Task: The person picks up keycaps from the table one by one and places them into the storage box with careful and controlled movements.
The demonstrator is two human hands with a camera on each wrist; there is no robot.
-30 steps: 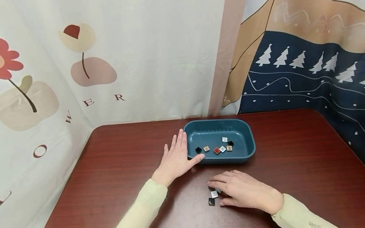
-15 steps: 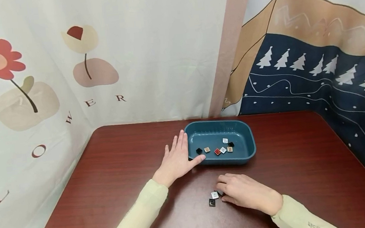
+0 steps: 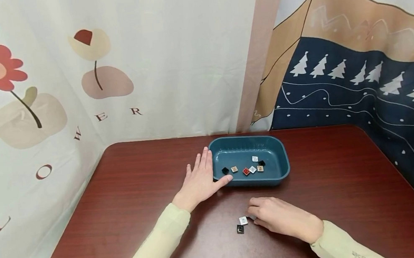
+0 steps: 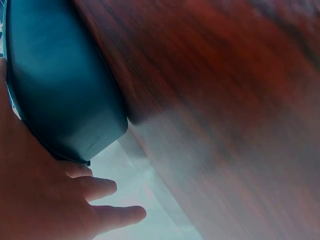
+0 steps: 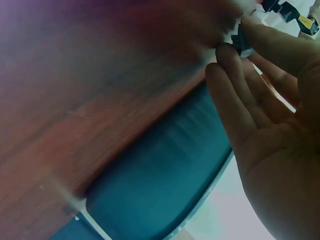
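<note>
In the head view, my left hand (image 3: 197,184) lies with straight, spread fingers along the left side of a teal plastic tub (image 3: 254,182), thumb over its front corner. My right hand (image 3: 282,218) is low over the table in front of the tub. Between its thumb and fingers it pinches a small grey keycap (image 3: 252,216), which shows dark in the right wrist view and is mostly hidden by the fingers. Just left of those fingertips lie a white keycap (image 3: 243,220) and a black keycap (image 3: 240,229), close together.
Inside the tub are several loose keycaps, among them a red one (image 3: 246,171) and a white one (image 3: 255,159). The tub stands near the back edge of a reddish-brown table (image 3: 141,186). Printed curtains (image 3: 185,64) hang behind it.
My right hand's fingers have drawn in around the grey keycap and moved slightly right, away from the white and black ones. The left hand and the tub stay put.
</note>
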